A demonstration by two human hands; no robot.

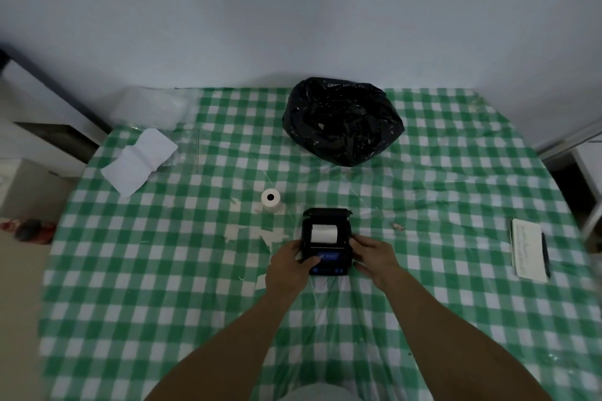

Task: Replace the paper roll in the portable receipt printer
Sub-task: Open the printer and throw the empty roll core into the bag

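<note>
Two bare forearms reach in from the near edge over a table (163, 303) covered with a green-and-white checked cloth under clear plastic. The left hand (288, 267) grips the near left side of the portable receipt printer (326, 242), its thumb lying across the front panel by the blue display. The right hand (374, 255) clasps the right side, fingers curled against the casing. Both hands are closed on the printer, which sits on the cloth near the table's middle.

The printer's long axis runs away from the person, control panel nearest, hinged lid (326, 212) swung open at the far end. Its open compartment holds a white paper roll (323, 234) lying crosswise, axis left to right.

Torn white paper scraps (270, 235) lie just left of the printer. Beyond them a second paper roll (271, 200) stands on end, core hole up. At the right edge rests a notepad (526, 247) with a pen (546, 254) beside it. Farther back sit a crumpled black plastic bag (342, 120), its contents hidden, and folded white paper (138, 161) at far left.
</note>
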